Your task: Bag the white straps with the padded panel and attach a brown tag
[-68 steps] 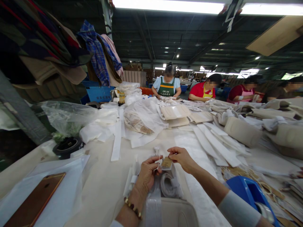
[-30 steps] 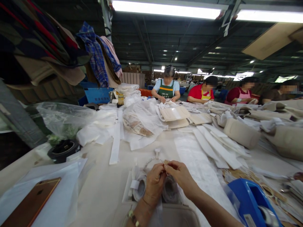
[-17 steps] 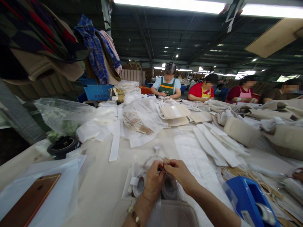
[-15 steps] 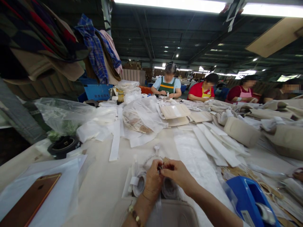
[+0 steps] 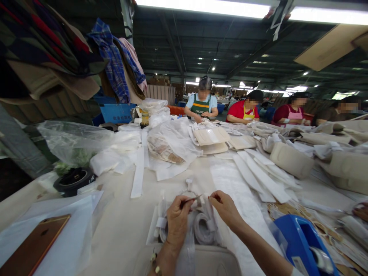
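pinching small tag [image 5: 193, 199] in left hand [image 5: 176, 222] | right hand [image 5: 225, 207] fingers pinched, contents unclear

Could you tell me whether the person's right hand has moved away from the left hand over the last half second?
Yes. The right hand has drawn rightward from the left hand, opening a gap above the white coiled cords in clear plastic.

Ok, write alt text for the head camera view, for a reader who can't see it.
Two bare hands meet over a clear packet of coiled white straps on a cloth-covered table: the left hand pinches a thin flat tag, the right hand close beside it. White strips, plastic bags and seated workers fill the far side.
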### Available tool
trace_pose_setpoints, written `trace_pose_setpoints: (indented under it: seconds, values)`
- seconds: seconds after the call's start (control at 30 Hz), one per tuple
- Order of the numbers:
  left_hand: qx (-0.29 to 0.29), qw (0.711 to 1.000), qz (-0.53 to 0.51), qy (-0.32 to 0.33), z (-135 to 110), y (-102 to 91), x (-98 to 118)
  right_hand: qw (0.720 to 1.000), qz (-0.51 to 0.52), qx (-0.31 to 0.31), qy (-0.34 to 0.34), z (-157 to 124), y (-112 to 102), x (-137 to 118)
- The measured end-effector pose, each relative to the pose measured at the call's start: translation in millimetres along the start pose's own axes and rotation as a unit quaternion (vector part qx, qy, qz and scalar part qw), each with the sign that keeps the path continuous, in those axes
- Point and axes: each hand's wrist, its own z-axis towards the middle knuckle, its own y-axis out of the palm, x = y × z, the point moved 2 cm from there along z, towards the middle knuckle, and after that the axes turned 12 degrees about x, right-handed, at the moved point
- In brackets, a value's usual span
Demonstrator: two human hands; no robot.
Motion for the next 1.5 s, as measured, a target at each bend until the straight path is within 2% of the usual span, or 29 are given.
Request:
trace_pose_setpoints:
  seconds: [0.1, 0.17, 0.27, 0.33, 0.4, 0.47, 0.53, 0.57, 0.63, 0.7, 0.73, 0.9, 1.07, 1.13, 1.17, 1.27, 1.33, 1.37, 1.4, 1.43, 1.5]
  values:
    - [0.036, 0.999, 0.003, -0.029, -1.7, -9.3, 8.0, 0.999, 0.008, 0.02, -0.042, -0.4, 6.7, 1.3]
    - [0.055, 0.998, 0.012, -0.012, -6.1, -15.1, 18.0, 0.996, 0.031, 0.021, -0.077, -4.2, 12.4, -1.9]
    - [0.043, 0.995, 0.022, 0.093, -15.7, -19.5, 39.0, 0.99, 0.077, -0.018, -0.116, -9.8, 19.1, -9.8]
    - [-0.021, 0.987, 0.008, 0.162, -19.9, -18.8, 50.9, 0.986, 0.108, -0.047, -0.12, -11.3, 20.0, -14.1]
    - [-0.096, 0.981, -0.023, 0.169, -16.9, -16.2, 54.9, 0.983, 0.14, -0.064, -0.104, -10.4, 17.7, -15.5]
    - [-0.126, 0.981, -0.021, 0.144, -5.2, -12.0, 50.1, 0.98, 0.17, -0.068, -0.078, -7.9, 13.6, -14.0]
    - [-0.137, 0.976, 0.053, 0.161, 10.8, -4.0, 40.5, 0.977, 0.194, -0.063, -0.056, -5.0, 9.7, -11.4]
    - [-0.162, 0.961, 0.118, 0.189, 18.0, 2.2, 35.1, 0.976, 0.202, -0.058, -0.049, -4.0, 8.4, -10.4]
    - [-0.24, 0.908, 0.243, 0.243, 27.8, 16.4, 24.7, 0.975, 0.21, -0.053, -0.043, -4.0, 7.0, -10.0]
    - [-0.296, 0.864, 0.31, 0.263, 31.9, 27.5, 17.3, 0.976, 0.208, -0.05, -0.043, -7.4, 6.5, -11.9]
    - [-0.31, 0.855, 0.321, 0.266, 32.3, 31.0, 15.0, 0.977, 0.205, -0.049, -0.044, -10.3, 6.2, -13.4]
    - [-0.308, 0.853, 0.345, 0.244, 31.2, 36.9, 9.0, 0.982, 0.184, -0.045, -0.021, -15.3, 6.4, -15.7]
    - [-0.307, 0.865, 0.347, 0.193, 44.9, 36.1, 21.2, 0.985, 0.137, -0.001, 0.1, 11.9, 2.6, 5.5]
    - [-0.285, 0.879, 0.341, 0.176, 54.3, 19.7, 31.2, 0.984, 0.104, -0.003, 0.145, 11.8, -7.5, 15.5]
    - [-0.268, 0.885, 0.341, 0.169, 57.3, 5.3, 34.6, 0.983, 0.092, -0.008, 0.158, 5.7, -15.1, 19.8]
    - [-0.223, 0.908, 0.339, 0.109, 49.5, -59.2, 30.9, 0.979, 0.08, -0.037, 0.185, -35.2, -42.2, 31.3]
    - [-0.178, 0.937, 0.292, -0.071, 28.8, -109.1, 16.6, 0.971, 0.074, -0.08, 0.213, -72.3, -56.5, 38.7]
    - [-0.164, 0.934, 0.275, -0.157, 15.2, -130.3, 9.8, 0.965, 0.076, -0.107, 0.227, -89.8, -60.6, 41.5]
    - [-0.143, 0.934, 0.254, -0.205, 2.1, -147.1, 5.8, 0.957, 0.089, -0.14, 0.238, -105.0, -62.2, 43.0]
    - [-0.133, 0.934, 0.227, -0.242, -9.5, -158.4, 4.3, 0.948, 0.108, -0.168, 0.248, -117.1, -61.9, 43.2]
    - [-0.144, 0.928, 0.175, -0.297, -25.2, -165.3, 8.0, 0.927, 0.164, -0.207, 0.268, -130.7, -56.9, 39.5]
